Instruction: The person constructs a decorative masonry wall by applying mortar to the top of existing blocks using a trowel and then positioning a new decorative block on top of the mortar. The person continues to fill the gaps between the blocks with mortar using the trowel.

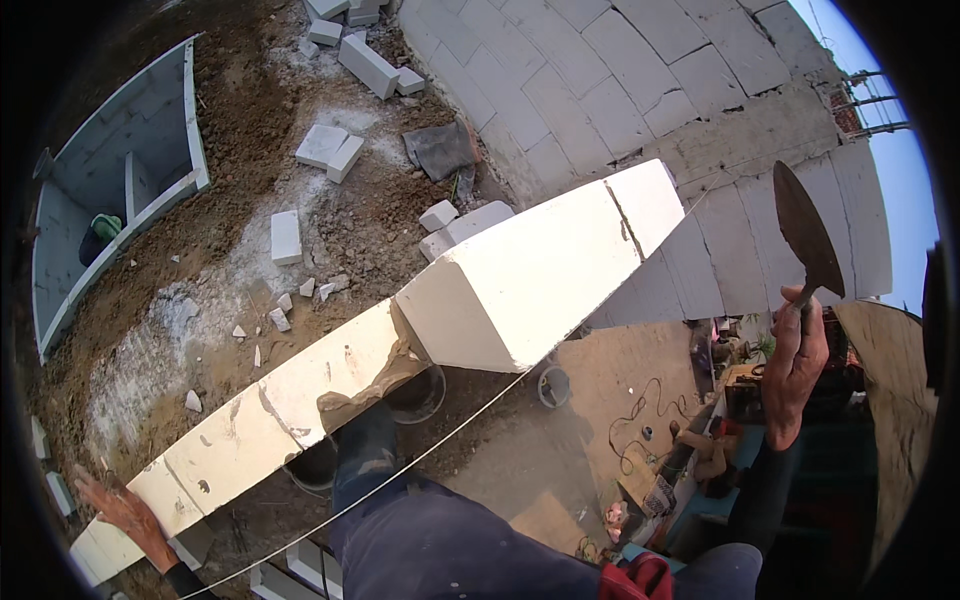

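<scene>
My right hand (795, 375) is raised at the right, its fingers wrapped round the handle of a pointed trowel (808, 232) whose blade points up. At the lower left, my left hand (130, 520) rests with fingers spread on the top of a low wall of pale blocks (225, 450). This wall runs diagonally up to the right. Higher along it sits a course of larger white blocks (530, 275) with a dark joint near the far end. Grey-brown mortar (375, 388) smears the lower course beside the end block. A taut string (420, 458) passes along the wall's near side.
A finished block wall (610, 85) rises at the back. Loose blocks (368, 66) and broken pieces lie on the soil beyond my wall. A block-walled pit (190, 110) is at the far left. Buckets (555, 387), cables (625, 430) and clutter stand on the near side, below.
</scene>
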A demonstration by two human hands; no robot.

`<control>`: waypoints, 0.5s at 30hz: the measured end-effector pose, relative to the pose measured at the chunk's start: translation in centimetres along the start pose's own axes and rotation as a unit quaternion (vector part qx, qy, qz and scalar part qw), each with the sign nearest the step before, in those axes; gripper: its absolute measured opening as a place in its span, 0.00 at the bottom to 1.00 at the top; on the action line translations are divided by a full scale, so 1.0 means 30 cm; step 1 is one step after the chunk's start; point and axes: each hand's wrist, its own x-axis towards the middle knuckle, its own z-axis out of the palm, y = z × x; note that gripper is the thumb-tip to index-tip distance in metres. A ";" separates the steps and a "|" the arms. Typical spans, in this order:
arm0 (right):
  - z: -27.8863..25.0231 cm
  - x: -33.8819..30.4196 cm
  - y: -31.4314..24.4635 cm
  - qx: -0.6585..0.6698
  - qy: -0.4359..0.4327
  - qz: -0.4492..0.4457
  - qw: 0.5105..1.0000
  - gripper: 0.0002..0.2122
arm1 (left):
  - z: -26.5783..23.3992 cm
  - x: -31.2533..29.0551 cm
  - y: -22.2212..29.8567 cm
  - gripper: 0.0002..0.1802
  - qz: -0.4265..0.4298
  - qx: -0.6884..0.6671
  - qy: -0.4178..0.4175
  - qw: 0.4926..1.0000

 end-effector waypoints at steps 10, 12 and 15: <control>0.230 0.798 -0.301 -0.245 -0.331 -0.240 0.879 0.09 | -0.098 -0.016 0.050 0.41 -0.045 -0.060 -0.073 0.995; 0.346 0.862 -0.293 -0.246 -0.305 -0.379 0.838 0.09 | -0.095 -0.031 0.037 0.42 -0.075 -0.074 -0.110 0.988; 0.483 0.923 -0.334 -0.266 -0.338 -0.429 0.795 0.10 | -0.137 -0.009 0.052 0.44 -0.134 -0.107 -0.131 0.976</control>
